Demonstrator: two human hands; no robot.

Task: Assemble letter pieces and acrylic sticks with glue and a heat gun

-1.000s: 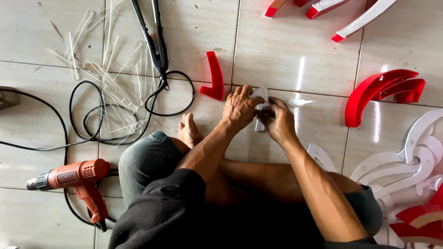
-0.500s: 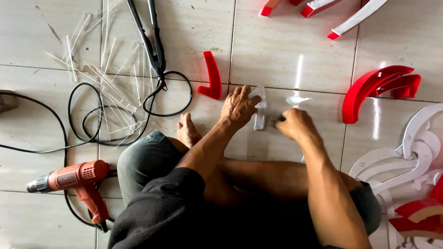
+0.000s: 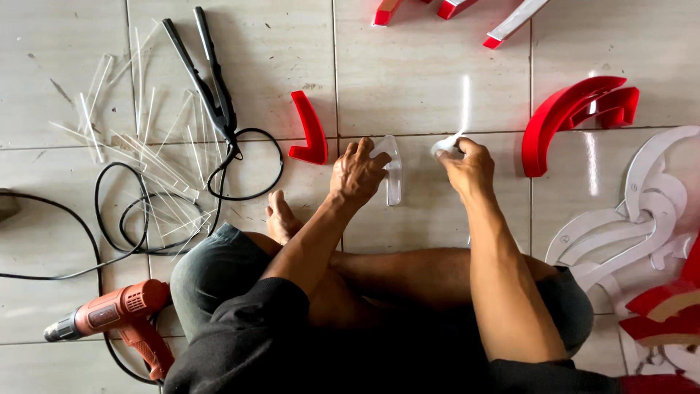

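Tiled floor (image 3: pixel 430 66): red curved pieces (image 3: pixel 572 117), clear strips (image 3: pixel 138 160) (scattered), orange drill (image 3: pixel 117 317), black cable (image 3: pixel 124 219).

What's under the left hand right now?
The left hand presses on a clear plastic piece lying on the tiled floor. The piece's left part is covered by the fingers, so its full shape stays hidden.

I see bare forearms and both hands, left (image 3: pixel 359 171) and right (image 3: pixel 470 169), without gloves or rings. A black sleeve (image 3: pixel 244 328) sits at seven o'clock, grey-green shorts (image 3: pixel 211 273) over crossed legs, one bare foot (image 3: pixel 278 219).
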